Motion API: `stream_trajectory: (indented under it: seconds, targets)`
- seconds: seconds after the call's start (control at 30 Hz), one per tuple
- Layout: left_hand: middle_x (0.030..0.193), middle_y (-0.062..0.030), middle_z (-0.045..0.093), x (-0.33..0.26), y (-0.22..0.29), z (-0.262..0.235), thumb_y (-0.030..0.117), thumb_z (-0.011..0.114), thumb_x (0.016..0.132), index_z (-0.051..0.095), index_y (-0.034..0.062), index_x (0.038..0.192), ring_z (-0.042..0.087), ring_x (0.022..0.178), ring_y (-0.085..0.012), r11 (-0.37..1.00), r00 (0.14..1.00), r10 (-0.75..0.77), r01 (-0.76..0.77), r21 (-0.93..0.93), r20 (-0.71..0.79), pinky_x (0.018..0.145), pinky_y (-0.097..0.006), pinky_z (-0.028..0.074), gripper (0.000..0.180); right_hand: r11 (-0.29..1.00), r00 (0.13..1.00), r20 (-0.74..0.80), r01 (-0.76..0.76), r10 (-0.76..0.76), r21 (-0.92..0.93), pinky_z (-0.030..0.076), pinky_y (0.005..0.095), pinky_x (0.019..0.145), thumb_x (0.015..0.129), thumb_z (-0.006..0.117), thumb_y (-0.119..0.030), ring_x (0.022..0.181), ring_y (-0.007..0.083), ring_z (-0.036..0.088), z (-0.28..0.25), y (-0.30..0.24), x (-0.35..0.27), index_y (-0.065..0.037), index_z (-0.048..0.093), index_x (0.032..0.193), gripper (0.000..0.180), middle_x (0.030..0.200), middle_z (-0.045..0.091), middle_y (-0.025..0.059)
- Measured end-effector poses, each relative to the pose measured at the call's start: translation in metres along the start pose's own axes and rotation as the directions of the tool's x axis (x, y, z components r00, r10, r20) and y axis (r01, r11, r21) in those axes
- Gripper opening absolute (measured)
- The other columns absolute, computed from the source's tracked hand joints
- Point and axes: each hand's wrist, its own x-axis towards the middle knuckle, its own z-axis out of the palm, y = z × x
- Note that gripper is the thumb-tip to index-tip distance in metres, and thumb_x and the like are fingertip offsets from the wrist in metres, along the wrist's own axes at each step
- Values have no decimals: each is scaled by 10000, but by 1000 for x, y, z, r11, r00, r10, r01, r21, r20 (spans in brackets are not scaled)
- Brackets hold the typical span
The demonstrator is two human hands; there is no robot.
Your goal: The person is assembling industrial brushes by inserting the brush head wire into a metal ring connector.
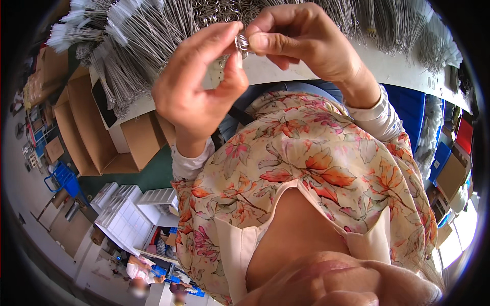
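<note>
My left hand (pixel 196 86) and my right hand (pixel 301 38) are raised together in front of me. Both pinch a small metal ring (pixel 241 43) between thumb and fingertips. The ring looks like a split key ring; whether a second ring hangs on it I cannot tell. Behind the hands a white table (pixel 398 71) carries a heap of loose metal rings (pixel 219 11) and many bundles of thin wire loops with white tags (pixel 132 35). My flowered blouse fills the middle of the view.
Open cardboard boxes (pixel 87 132) stand to the left of the table. White plastic crates (pixel 122 214) sit on the floor below them. Blue bins (pixel 413 104) and more wire bundles are on the right. Another person (pixel 139 273) works far off at the lower left.
</note>
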Motion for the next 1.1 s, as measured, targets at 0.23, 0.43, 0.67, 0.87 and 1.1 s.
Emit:
stream_trajectory:
  seconds: [0.23, 0.43, 0.67, 0.87, 1.1]
  targets:
    - [1036, -179, 637, -2, 2, 0, -145, 601, 755, 632, -85, 1034, 656, 896, -195, 946, 983, -184, 182, -270, 17, 757, -257, 561, 287, 918, 993, -90, 41, -83, -394, 457, 224, 577, 861, 651, -101, 690, 60, 559, 10, -7, -10, -7, 643, 961, 137, 800, 622, 9]
    - [1034, -156, 643, 0, 1, 0, -136, 627, 739, 646, -62, 1036, 656, 892, -187, 951, 972, -211, 229, -210, 104, 757, -251, 560, 307, 959, 975, -92, 180, -203, -219, 458, 199, 584, 876, 635, -117, 668, 57, 555, 8, 5, -5, 4, 625, 985, 163, 809, 627, 17]
    - [1025, -148, 649, 1, -14, -5, -133, 622, 743, 647, -63, 1032, 654, 874, -167, 969, 984, -140, 159, -191, 111, 748, -239, 557, 298, 924, 1000, 6, -16, 20, -382, 438, 181, 557, 870, 639, -75, 635, 40, 537, 3, -20, -2, 11, 641, 938, 109, 771, 629, 13]
    - [996, -137, 659, -15, -20, -12, -29, 625, 819, 627, -57, 1070, 648, 858, -155, 832, 885, -397, 459, -313, 242, 744, -242, 534, 252, 622, 936, 2, 235, -351, -746, 440, 243, 531, 807, 680, -86, 611, 136, 570, 7, 17, -7, -33, 680, 881, 91, 737, 595, 32]
    - [811, -58, 679, -3, -76, -81, 114, 650, 849, 659, 6, 987, 654, 722, -121, 769, 807, -577, 589, 246, -129, 640, -245, 530, 175, -13, 859, 203, 223, -470, -975, 463, 292, 563, 722, 698, -102, 661, 182, 577, -32, 103, -29, -105, 665, 828, 111, 752, 580, 17]
